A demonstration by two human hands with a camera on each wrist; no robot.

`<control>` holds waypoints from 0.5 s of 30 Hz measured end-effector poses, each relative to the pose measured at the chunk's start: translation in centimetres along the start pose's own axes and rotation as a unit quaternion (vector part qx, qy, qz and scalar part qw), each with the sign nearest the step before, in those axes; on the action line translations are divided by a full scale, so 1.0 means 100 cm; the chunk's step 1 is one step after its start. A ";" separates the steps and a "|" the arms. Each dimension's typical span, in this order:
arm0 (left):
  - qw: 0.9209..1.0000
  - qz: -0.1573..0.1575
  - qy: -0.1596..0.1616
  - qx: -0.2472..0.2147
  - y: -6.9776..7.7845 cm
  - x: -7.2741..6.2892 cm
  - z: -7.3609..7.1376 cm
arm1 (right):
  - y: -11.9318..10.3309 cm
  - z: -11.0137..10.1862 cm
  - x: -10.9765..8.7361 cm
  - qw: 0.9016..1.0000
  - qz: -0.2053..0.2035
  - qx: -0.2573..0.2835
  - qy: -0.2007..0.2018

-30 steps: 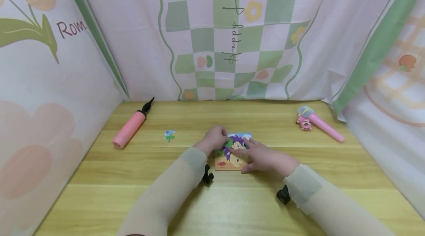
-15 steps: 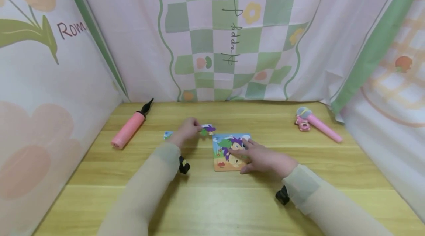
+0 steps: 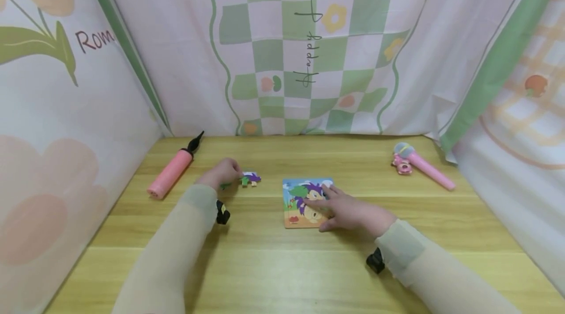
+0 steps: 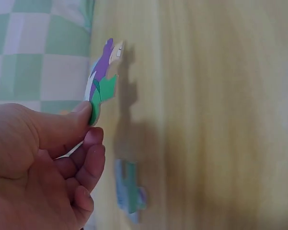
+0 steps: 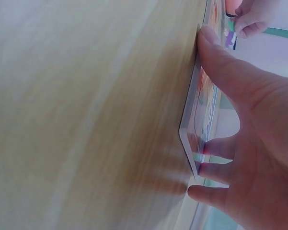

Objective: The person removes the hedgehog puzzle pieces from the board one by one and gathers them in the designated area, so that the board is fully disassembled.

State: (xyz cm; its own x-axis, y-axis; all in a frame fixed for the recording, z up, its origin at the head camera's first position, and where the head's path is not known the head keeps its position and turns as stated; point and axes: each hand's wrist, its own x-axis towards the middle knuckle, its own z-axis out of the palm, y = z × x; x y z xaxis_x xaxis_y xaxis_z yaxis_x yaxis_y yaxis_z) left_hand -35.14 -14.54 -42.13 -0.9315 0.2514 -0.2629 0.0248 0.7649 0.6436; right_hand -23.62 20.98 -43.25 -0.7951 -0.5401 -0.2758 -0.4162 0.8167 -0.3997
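Note:
My left hand (image 3: 222, 171) pinches a jigsaw puzzle piece (image 3: 250, 178) between thumb and fingers. Purple, green and white show on this piece (image 4: 101, 79), which is held above the table in the left wrist view. Below it lies a second puzzle piece (image 4: 129, 189), blue and green; in the head view the hand mostly covers it. My right hand (image 3: 348, 206) rests with spread fingers on a square puzzle board (image 3: 293, 206) picturing a purple-haired character. Its thumb touches the near edge of the board (image 5: 191, 139) in the right wrist view.
A pink hand pump (image 3: 172, 171) with a black nozzle lies at the left of the wooden table (image 3: 282, 274). At the right lies a pink toy microphone (image 3: 428, 167) with a small bear figure (image 3: 402, 165). Printed curtains (image 3: 176, 59) enclose the back and sides.
My left hand has moved left from the board, carrying a puzzle piece to beside the loose piece. The board's left part has come into view. My right hand has stayed on the board.

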 end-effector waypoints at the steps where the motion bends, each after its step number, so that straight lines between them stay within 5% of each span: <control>1: 1.000 0.002 0.000 0.000 -0.001 0.002 0.002 | 0.000 0.000 0.000 1.000 0.001 0.001 0.000; 15: 0.998 -0.022 0.031 0.053 0.009 0.009 0.021 | -0.004 0.000 -0.002 1.000 0.015 0.011 -0.001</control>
State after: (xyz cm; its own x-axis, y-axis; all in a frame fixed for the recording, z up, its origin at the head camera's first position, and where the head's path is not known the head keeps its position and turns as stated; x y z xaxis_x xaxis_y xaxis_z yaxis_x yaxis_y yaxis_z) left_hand -35.20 -12.36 -43.31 -0.9531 0.1811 -0.2427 0.0177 0.8334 0.5524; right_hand -23.32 20.74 -42.99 -0.8059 -0.5166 -0.2893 -0.3834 0.8276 -0.4099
